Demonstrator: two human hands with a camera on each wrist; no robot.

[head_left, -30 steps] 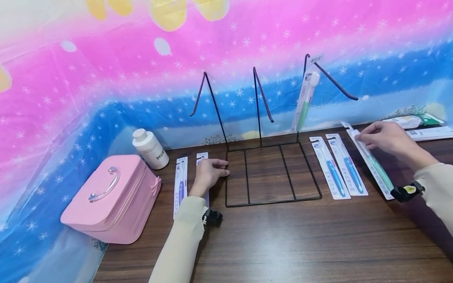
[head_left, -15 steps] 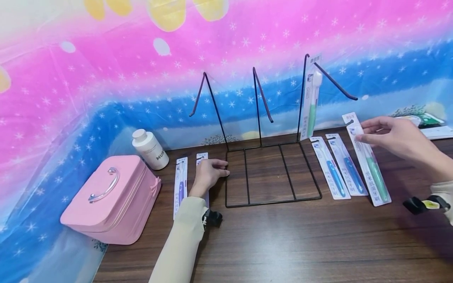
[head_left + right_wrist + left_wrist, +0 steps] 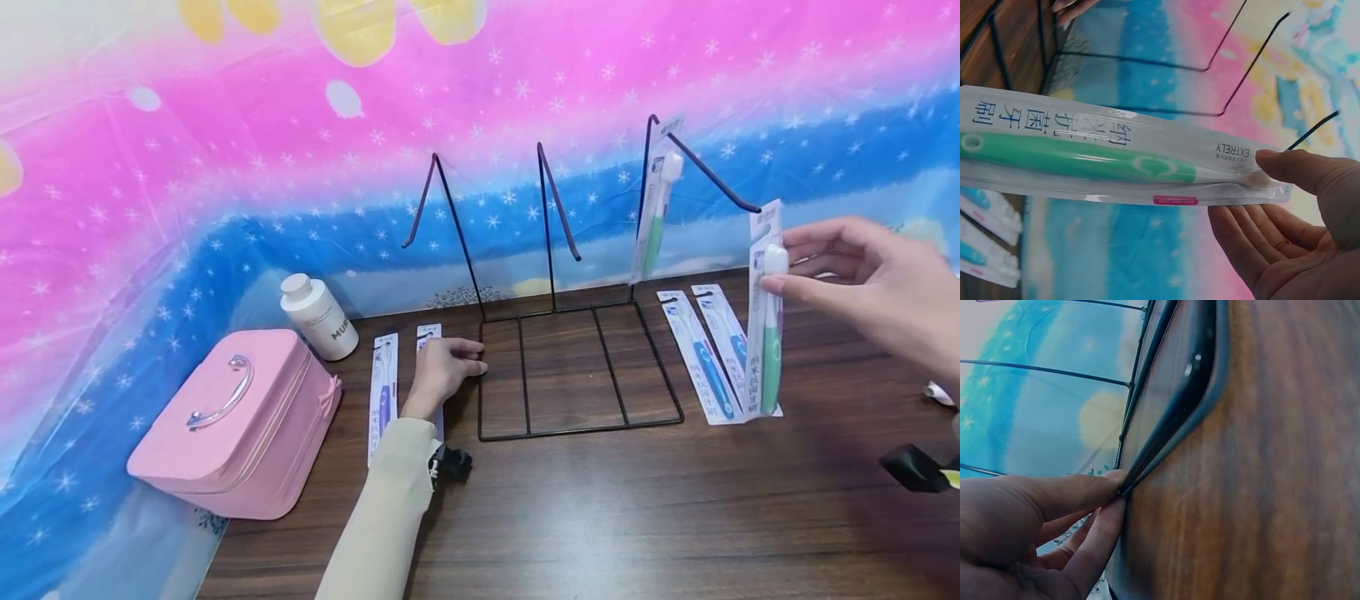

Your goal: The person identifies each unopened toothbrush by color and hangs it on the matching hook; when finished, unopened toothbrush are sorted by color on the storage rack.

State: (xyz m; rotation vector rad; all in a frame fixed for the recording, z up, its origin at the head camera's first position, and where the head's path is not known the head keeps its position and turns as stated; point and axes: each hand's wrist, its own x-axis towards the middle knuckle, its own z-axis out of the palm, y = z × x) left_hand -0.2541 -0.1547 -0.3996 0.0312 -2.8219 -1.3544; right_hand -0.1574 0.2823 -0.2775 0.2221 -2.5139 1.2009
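My right hand (image 3: 873, 279) pinches a packaged green toothbrush (image 3: 767, 333) near its top, between thumb and fingers. The pack hangs upright, its top edge close to the tip of the right hook on the black wire rack (image 3: 581, 429); whether the two touch I cannot tell. In the right wrist view, the thumb lies over the brush-head end of the toothbrush pack (image 3: 1085, 156). Another packaged green toothbrush (image 3: 654, 229) hangs on that same hook, further in. My left hand (image 3: 442, 371) pinches the left bar of the rack's base, seen closely in the left wrist view.
Two packaged blue toothbrushes (image 3: 701, 358) lie right of the rack, one partly behind the held pack. Packaged purple toothbrushes (image 3: 384, 392) lie to the left, one mostly under the left arm. Beyond them stand a white bottle (image 3: 318, 317) and a pink case (image 3: 232, 417).
My right hand has lifted the green toothbrush pack off the table and brought it up and left, turning it upright beside the hook tip. The hanging pack swayed. My left hand stayed put.
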